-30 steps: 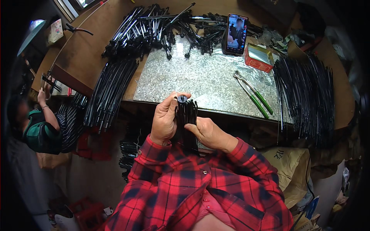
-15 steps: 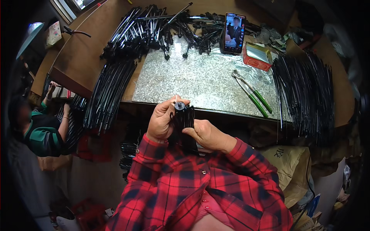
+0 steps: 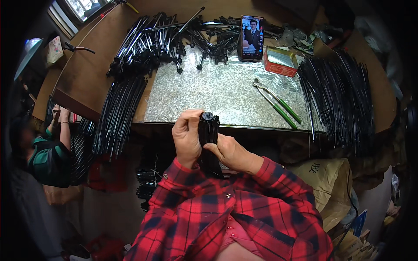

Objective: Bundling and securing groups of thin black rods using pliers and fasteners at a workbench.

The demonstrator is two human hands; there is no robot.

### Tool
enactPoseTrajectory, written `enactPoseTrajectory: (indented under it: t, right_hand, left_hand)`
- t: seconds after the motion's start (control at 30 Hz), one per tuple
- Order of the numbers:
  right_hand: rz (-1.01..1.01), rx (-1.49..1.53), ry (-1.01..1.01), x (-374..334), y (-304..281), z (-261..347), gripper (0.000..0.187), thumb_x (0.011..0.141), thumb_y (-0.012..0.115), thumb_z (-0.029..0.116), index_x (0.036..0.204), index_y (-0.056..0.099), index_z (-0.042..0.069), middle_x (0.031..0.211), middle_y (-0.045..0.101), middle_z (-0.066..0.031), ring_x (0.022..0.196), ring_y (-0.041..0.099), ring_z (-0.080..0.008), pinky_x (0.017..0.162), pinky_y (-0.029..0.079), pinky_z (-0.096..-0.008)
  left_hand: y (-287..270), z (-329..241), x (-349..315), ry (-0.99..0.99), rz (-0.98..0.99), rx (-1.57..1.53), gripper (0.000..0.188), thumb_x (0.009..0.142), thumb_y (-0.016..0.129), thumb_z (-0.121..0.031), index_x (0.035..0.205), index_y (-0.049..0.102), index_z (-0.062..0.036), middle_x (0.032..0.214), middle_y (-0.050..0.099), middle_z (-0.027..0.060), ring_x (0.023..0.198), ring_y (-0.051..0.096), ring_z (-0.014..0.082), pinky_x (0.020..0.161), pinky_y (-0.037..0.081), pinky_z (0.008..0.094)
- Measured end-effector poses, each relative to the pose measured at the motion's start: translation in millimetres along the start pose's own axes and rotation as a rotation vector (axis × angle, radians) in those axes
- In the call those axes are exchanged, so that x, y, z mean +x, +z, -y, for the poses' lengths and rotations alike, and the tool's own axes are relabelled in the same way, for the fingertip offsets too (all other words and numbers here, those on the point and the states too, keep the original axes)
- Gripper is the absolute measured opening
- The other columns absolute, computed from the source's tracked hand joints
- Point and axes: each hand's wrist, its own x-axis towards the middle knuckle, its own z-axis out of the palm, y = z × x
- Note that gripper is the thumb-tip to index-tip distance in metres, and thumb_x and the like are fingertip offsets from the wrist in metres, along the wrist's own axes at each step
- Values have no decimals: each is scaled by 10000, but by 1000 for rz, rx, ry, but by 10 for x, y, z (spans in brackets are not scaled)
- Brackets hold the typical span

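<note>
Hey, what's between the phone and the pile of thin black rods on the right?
A red tin sits between the phone and those rods, in the head view.

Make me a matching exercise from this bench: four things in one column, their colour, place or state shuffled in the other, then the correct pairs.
Things
1. Pliers
2. Phone
3. Rectangular box
4. Bundle of black rods

Descriptions
A. Gripped by the person's right hand
B. Red on its outer side
C. Green-handled, lying on the speckled board
D. Propped upright with its screen lit

Pairs: 1-C, 2-D, 3-B, 4-A
</note>
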Motion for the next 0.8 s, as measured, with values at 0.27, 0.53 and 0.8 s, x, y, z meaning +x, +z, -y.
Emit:
enactPoseTrajectory:
  t: [0.27, 0.53, 0.8]
  right_hand:
    - [29, -97, 36, -57, 136, 4, 142, 825, 509, 45, 937, 469, -33, 849, 554, -236, 782, 565, -436, 652, 472, -475]
    - [11, -6, -22, -100, 132, 76, 170, 848, 569, 71, 958, 474, -19, 846, 557, -212, 768, 578, -400, 652, 468, -441]
    - [-188, 11, -134, -68, 67, 135, 81, 828, 615, 43, 863, 561, -5, 785, 563, -156, 711, 584, -332, 611, 465, -384]
  left_hand:
    - [271, -392, -205, 139, 67, 789, 612, 921, 536, -457, 1259, 377, 28, 998, 538, 98, 900, 514, 160, 819, 417, 271]
    - [145, -351, -152, -32, 60, 393, 341, 812, 751, -233, 933, 495, -44, 773, 495, -15, 691, 444, 52, 620, 392, 186]
    - [79, -320, -170, -5, 39, 406, 346, 799, 765, -243, 926, 510, -45, 767, 501, -13, 673, 459, 49, 596, 395, 184]
